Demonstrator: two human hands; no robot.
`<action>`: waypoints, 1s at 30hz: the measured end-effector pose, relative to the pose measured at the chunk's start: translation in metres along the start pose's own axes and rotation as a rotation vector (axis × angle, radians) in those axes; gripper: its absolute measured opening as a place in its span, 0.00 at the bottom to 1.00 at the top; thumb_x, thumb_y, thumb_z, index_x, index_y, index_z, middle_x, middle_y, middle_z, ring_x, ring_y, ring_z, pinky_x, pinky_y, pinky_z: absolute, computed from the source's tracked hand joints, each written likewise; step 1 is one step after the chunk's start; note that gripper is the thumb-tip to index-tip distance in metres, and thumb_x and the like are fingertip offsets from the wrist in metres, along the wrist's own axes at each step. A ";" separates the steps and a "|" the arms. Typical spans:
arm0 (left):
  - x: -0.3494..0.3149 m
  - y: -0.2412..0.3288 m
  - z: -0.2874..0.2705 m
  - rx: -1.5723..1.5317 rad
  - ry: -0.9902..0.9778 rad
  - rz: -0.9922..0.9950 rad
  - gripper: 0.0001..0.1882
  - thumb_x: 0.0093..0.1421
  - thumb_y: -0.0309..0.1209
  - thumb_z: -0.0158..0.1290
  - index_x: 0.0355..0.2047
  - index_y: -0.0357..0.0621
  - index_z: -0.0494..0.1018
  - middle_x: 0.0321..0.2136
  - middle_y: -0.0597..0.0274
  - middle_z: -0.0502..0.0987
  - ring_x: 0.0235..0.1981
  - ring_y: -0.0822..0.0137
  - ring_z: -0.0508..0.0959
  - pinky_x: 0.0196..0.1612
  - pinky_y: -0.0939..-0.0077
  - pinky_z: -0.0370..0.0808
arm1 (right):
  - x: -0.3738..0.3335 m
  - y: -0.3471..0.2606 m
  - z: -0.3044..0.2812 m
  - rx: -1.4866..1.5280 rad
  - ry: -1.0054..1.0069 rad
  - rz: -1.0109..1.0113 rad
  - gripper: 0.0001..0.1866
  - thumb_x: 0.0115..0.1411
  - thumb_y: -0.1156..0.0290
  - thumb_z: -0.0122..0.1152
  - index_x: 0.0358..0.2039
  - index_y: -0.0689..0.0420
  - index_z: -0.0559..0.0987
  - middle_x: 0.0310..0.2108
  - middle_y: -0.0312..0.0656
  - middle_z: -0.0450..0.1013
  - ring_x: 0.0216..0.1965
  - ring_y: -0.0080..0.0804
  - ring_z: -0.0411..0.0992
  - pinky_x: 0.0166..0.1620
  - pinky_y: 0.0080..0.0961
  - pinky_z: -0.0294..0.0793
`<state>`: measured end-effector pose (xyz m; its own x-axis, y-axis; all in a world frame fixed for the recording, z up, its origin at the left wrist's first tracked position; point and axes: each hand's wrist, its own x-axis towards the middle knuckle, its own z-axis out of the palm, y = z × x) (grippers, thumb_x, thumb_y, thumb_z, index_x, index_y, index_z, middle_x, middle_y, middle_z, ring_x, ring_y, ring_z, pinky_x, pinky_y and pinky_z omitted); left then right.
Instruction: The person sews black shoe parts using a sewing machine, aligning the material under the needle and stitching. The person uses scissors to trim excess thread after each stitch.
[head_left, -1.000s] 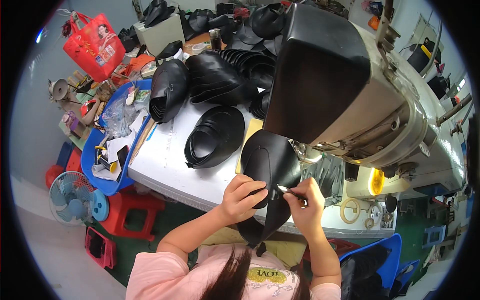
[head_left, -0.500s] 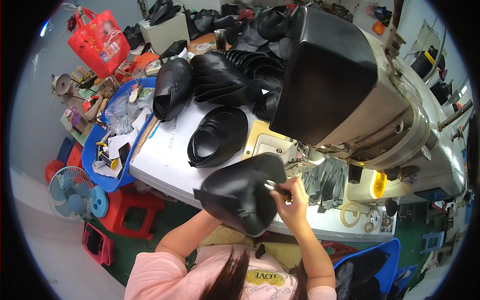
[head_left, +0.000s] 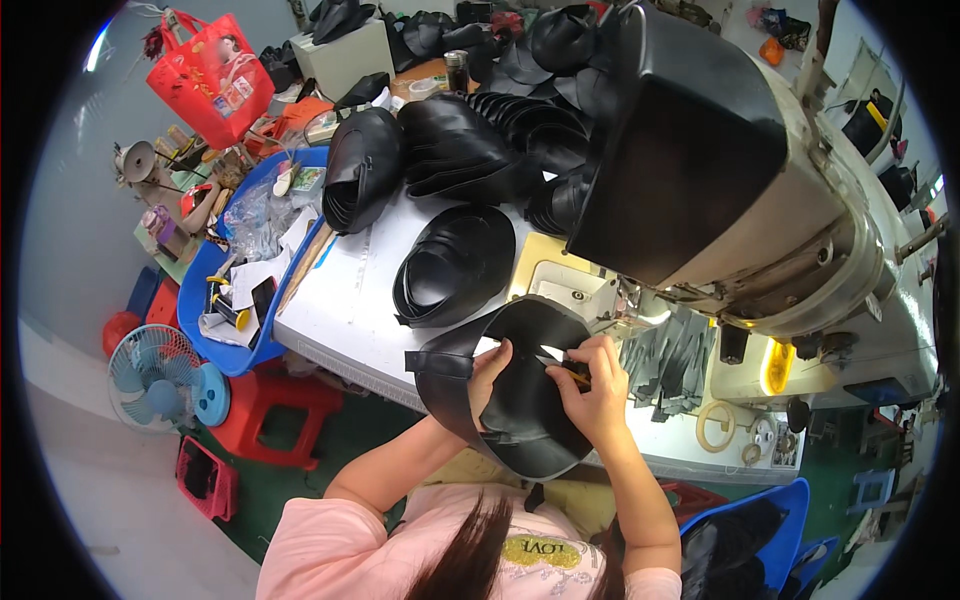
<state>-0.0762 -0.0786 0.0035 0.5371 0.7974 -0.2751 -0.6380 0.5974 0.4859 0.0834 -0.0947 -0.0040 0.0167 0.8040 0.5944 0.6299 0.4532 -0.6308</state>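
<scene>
A curved black leather-like piece [head_left: 528, 405] is held up in front of my chest, at the front edge of the white table. My left hand [head_left: 487, 380] grips it from the left, thumb over its edge and the other fingers mostly hidden behind. Thread snips [head_left: 550, 358] with pale metal tips sit in my closed right hand [head_left: 594, 388]; the tips point left, close to the leather. Just beyond the piece are the pale sewing plate [head_left: 570, 287] and the sewing machine [head_left: 690, 150] with its large black cover.
Rolled and stacked black pieces [head_left: 455, 265] lie on the table [head_left: 345, 300]. Dark strips [head_left: 670, 365] lie to the right, near a tape ring [head_left: 715, 425]. A blue tub [head_left: 262, 345], red stool [head_left: 310, 415] and fan [head_left: 158, 375] stand left. Another blue bin [head_left: 795, 515] is lower right.
The black piece has been turned, so its hollow inside now faces up. My left thumb has come into sight on it. The snips stay in my right hand, close to the leather.
</scene>
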 end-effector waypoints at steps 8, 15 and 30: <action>-0.002 0.000 -0.001 0.121 0.019 0.047 0.18 0.60 0.41 0.44 0.35 0.36 0.70 0.30 0.62 0.74 0.30 0.73 0.75 0.33 0.82 0.72 | -0.004 0.002 -0.010 0.058 0.020 -0.019 0.14 0.38 0.78 0.67 0.22 0.61 0.69 0.22 0.42 0.65 0.20 0.37 0.67 0.22 0.25 0.68; 0.003 -0.008 -0.003 0.054 -0.002 0.073 0.14 0.58 0.37 0.46 0.39 0.40 0.67 0.33 0.62 0.72 0.32 0.72 0.73 0.35 0.80 0.72 | -0.002 -0.012 -0.006 -0.058 -0.033 -0.053 0.15 0.39 0.75 0.67 0.25 0.61 0.69 0.24 0.41 0.64 0.18 0.37 0.67 0.19 0.27 0.68; 0.004 -0.021 -0.029 0.240 -0.199 0.166 0.17 0.56 0.27 0.47 0.46 0.38 0.63 0.41 0.62 0.69 0.41 0.73 0.70 0.43 0.78 0.71 | -0.018 0.006 -0.017 0.409 -0.196 0.329 0.09 0.45 0.78 0.63 0.22 0.64 0.70 0.22 0.37 0.63 0.24 0.20 0.63 0.25 0.15 0.63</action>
<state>-0.0771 -0.0853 -0.0319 0.5488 0.8357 -0.0205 -0.5906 0.4049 0.6980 0.1005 -0.1130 -0.0098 -0.0077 0.9670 0.2545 0.2627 0.2476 -0.9326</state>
